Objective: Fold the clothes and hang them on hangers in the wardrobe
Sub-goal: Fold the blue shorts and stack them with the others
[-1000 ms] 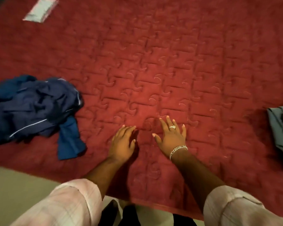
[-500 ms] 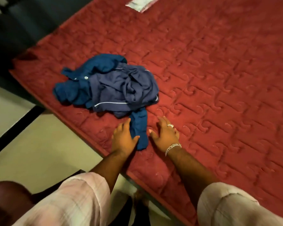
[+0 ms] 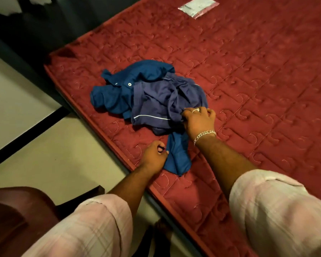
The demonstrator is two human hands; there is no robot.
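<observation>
A crumpled heap of blue clothes lies on the red quilted mattress near its front left corner. In the heap are a bright blue shirt with buttons and a darker purplish-blue garment with a white stripe. My right hand, with a ring and a bracelet, grips a fold of the darker garment at the heap's right side. My left hand has its fingers curled at the edge of a bright blue sleeve that trails toward me; whether it holds the cloth is unclear.
A small clear plastic packet lies at the far end of the mattress. Pale floor with a dark stripe runs along the left of the mattress. A dark brown chair stands at the lower left. A dark wall is beyond the corner.
My view has swung left toward the heap. Both hands left the bare mattress; the right reached forward and took hold of the darker garment, and the left curled at the sleeve.
</observation>
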